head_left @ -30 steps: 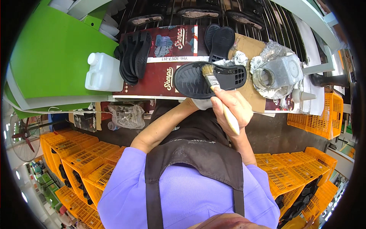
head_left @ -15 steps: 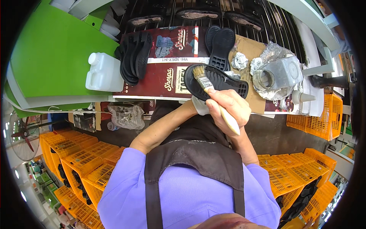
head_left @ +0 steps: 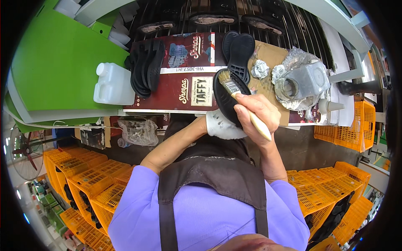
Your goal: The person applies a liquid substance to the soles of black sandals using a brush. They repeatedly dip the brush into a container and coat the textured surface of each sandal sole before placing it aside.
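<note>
My right hand (head_left: 260,115) is closed around a flat paintbrush (head_left: 229,85) with a pale wooden handle. Its bristles rest against the upper inner face of a black shoe sole (head_left: 223,100), which stands tilted, nearly upright, over the table's front edge. Below the sole is my left hand (head_left: 226,126) in a white glove with dark specks, gripping the sole's lower part; most of its fingers are hidden behind the sole and my right hand. Two more black soles (head_left: 242,48) lie overlapped just beyond, on printed dark red cardboard (head_left: 173,94).
Several black soles (head_left: 146,69) lean together at the left, beside a white plastic jug (head_left: 115,85). To the right, a clear container (head_left: 316,77) lies on crumpled plastic, near white wads (head_left: 260,69) and a nozzle-tipped bottle (head_left: 331,106). Dark boots (head_left: 213,17) stand behind; orange crates (head_left: 343,134) flank me.
The sole has turned from lying crosswise to pointing lengthwise, its lower end swinging toward me. More of my gloved left hand shows. My right hand and the brush have shifted slightly right.
</note>
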A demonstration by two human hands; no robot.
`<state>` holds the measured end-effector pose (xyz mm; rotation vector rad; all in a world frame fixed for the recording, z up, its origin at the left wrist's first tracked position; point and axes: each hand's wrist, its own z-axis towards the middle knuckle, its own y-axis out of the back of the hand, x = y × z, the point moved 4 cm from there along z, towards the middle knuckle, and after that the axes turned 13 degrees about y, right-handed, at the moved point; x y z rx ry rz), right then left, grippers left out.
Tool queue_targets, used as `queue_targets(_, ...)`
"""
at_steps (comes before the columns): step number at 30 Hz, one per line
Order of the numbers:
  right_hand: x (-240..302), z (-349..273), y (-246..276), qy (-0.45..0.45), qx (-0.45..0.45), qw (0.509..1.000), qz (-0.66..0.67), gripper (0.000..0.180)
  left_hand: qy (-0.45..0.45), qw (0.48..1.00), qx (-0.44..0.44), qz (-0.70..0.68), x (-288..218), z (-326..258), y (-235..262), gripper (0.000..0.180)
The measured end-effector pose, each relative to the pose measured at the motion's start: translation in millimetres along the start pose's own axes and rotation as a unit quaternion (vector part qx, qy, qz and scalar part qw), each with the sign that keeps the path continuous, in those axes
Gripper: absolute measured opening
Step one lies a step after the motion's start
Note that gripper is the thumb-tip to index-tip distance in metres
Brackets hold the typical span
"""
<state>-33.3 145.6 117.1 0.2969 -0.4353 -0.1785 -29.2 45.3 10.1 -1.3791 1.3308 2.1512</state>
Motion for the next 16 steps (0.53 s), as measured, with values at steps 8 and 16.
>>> queue_targets(8, -18.1, -5.4, 8.0, -0.001, 0.017, 1.000, 0.002, 0.020, 0.096, 0.990, 0.048, -0.088, -7.3, -14.5, 8.8, 0.036)
queue_targets(16, -28.0, -6.2, 9.9, -0.002, 0.014, 1.000, -0.012, 0.019, 0.166, 0.968, 0.088, -0.164, -6.8, -22.1, 17.1, 0.041)
